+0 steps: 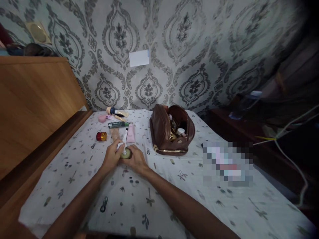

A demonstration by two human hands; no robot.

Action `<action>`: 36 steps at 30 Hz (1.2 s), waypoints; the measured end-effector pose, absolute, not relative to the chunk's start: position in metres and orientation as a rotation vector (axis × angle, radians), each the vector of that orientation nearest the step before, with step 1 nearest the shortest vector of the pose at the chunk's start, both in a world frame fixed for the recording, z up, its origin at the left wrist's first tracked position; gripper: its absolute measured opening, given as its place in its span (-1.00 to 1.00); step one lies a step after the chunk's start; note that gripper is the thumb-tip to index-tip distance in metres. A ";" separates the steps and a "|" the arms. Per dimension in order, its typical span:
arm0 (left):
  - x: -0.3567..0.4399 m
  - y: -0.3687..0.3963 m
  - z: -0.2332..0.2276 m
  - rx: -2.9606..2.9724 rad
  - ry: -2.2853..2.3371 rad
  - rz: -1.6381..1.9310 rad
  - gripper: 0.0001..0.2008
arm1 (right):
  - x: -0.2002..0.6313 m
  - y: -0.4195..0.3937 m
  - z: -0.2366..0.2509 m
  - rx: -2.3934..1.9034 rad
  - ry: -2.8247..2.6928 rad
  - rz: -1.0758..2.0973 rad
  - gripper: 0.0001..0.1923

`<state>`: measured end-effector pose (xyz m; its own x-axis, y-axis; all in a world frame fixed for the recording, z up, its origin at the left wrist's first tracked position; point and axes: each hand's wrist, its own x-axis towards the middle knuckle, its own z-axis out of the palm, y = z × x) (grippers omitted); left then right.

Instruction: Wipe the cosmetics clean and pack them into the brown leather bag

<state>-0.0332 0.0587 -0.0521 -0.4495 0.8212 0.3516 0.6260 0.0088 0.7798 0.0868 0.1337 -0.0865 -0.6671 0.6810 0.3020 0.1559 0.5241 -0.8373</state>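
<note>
Both my hands meet mid-bed on the white printed sheet (174, 199). My left hand (111, 158) is curled w/ fingers closed round a small white cloth (121, 145), pressing it at the top of a small round greenish jar (126, 153). My right hand (136, 161) cups the jar from approx 4 o'clock, fingers wrapped partway round it. At 12 o'clock from the jar, just beside it, lies a pink tube (130, 133); a dark green tube (118, 124) further up. Red-capped pot (101, 136) at 10 o'clock, apart. Brown toiletry bag (171, 129), unzipped & full, sits at 2 o'clock, near. Wood headboard (32, 99) at 9.
</note>
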 end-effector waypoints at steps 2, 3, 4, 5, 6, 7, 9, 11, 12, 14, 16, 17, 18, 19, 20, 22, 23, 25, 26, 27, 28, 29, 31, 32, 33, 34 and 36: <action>-0.037 0.059 -0.055 1.449 2.059 1.473 -0.74 | 0.086 0.135 -0.090 -0.589 -1.980 1.291 -0.59; -0.039 0.058 -0.057 1.411 2.048 1.495 -0.72 | 0.086 0.135 -0.091 -0.550 -1.883 1.429 -0.55; -0.041 0.058 -0.059 1.378 2.035 1.511 -0.71 | 0.085 0.135 -0.092 -0.516 -1.781 1.573 -0.53; -0.042 0.058 -0.061 1.351 2.020 1.522 -0.70 | 0.085 0.135 -0.092 -0.486 -1.689 1.706 -0.51; -0.042 0.057 -0.062 1.331 2.006 1.531 -0.69 | 0.085 0.135 -0.091 -0.460 -1.613 1.812 -0.49; -0.041 0.057 -0.063 1.317 1.994 1.539 -0.68 | 0.086 0.135 -0.090 -0.440 -1.561 1.884 -0.48; -0.038 0.055 -0.062 1.314 1.979 1.559 -0.67 | 0.086 0.135 -0.088 -0.421 -1.505 1.935 -0.47; -0.032 0.053 -0.058 1.340 1.964 1.578 -0.68 | 0.086 0.135 -0.087 -0.430 -1.470 1.932 -0.48; -0.029 0.052 -0.056 1.372 1.956 1.584 -0.70 | 0.086 0.135 -0.087 -0.444 -1.460 1.920 -0.48; -0.023 0.050 -0.053 1.516 1.942 1.561 -0.73 | 0.084 0.136 -0.088 -0.491 -1.466 1.868 -0.48; -0.019 0.048 -0.052 1.724 1.928 1.485 -0.76 | 0.083 0.136 -0.090 -0.541 -1.496 1.801 -0.46; -0.017 0.047 -0.053 1.816 1.925 1.445 -0.77 | 0.082 0.137 -0.091 -0.557 -1.513 1.773 -0.45; -0.016 0.047 -0.054 1.877 1.926 1.411 -0.77 | 0.082 0.137 -0.092 -0.569 -1.525 1.754 -0.44; -0.016 0.046 -0.056 1.890 1.938 1.398 -0.76 | 0.082 0.137 -0.092 -0.577 -1.530 1.747 -0.43; -0.016 0.046 -0.057 1.869 1.960 1.398 -0.74 | 0.082 0.136 -0.092 -0.582 -1.528 1.749 -0.41; -0.018 0.046 -0.059 1.765 2.015 1.406 -0.69 | 0.083 0.136 -0.091 -0.583 -1.517 1.773 -0.38; -0.019 0.045 -0.059 1.709 2.036 1.404 -0.66 | 0.083 0.135 -0.090 -0.573 -1.520 1.780 -0.38; -0.022 0.044 -0.057 1.605 2.064 1.400 -0.61 | 0.085 0.134 -0.089 -0.528 -1.557 1.767 -0.40; -0.023 0.043 -0.056 1.558 2.072 1.398 -0.59 | 0.085 0.134 -0.088 -0.499 -1.588 1.741 -0.41; -0.024 0.043 -0.054 1.509 2.078 1.402 -0.58 | 0.086 0.134 -0.088 -0.470 -1.624 1.706 -0.42; -0.025 0.043 -0.052 1.457 2.081 1.416 -0.57 | 0.087 0.134 -0.089 -0.444 -1.663 1.668 -0.42; -0.025 0.043 -0.050 1.402 2.075 1.439 -0.56 | 0.087 0.134 -0.090 -0.420 -1.699 1.630 -0.41; -0.024 0.043 -0.049 1.277 2.021 1.494 -0.53 | 0.088 0.134 -0.092 -0.384 -1.766 1.531 -0.41; -0.024 0.044 -0.048 1.206 1.970 1.517 -0.51 | 0.088 0.134 -0.093 -0.371 -1.801 1.471 -0.41; -0.023 0.045 -0.049 1.130 1.913 1.537 -0.49 | 0.088 0.133 -0.094 -0.362 -1.833 1.404 -0.42; -0.023 0.045 -0.050 1.060 1.855 1.548 -0.47 | 0.088 0.133 -0.095 -0.359 -1.866 1.334 -0.43; -0.022 0.047 -0.053 0.961 1.762 1.568 -0.45 | 0.089 0.131 -0.094 -0.370 -1.935 1.196 -0.45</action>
